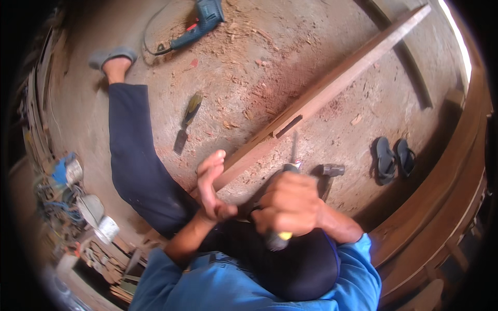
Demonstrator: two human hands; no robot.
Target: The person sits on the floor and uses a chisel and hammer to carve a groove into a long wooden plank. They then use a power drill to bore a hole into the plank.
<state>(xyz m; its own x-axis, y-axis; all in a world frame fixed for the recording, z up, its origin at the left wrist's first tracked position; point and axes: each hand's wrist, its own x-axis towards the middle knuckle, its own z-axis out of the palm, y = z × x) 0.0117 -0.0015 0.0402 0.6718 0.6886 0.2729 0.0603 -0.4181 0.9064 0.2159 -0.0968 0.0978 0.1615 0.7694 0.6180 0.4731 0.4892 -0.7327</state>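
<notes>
My right hand (pixel 293 202) is wrapped round the handle of a chisel (pixel 295 150). Its narrow blade points away from me, and a dark handle end with a yellow band shows below my fist. My left hand (pixel 210 189) is raised over the near part of a long wooden beam (pixel 332 88), fingers stretched out, holding nothing. Cut into the beam is a narrow dark slot (pixel 289 126), just beyond the chisel's tip; whether the blade touches the wood I cannot tell. A hammer (pixel 332 170) lies on the floor right of my right fist.
Left of the beam lies another chisel (pixel 188 123). A corded power drill (pixel 199 25) rests farther off among wood chips. Black sandals (pixel 385 160) sit at right, beside long brown boards (pixel 430 217). Assorted clutter (pixel 72 197) fills the left side, and my leg (pixel 132 150) stretches forward.
</notes>
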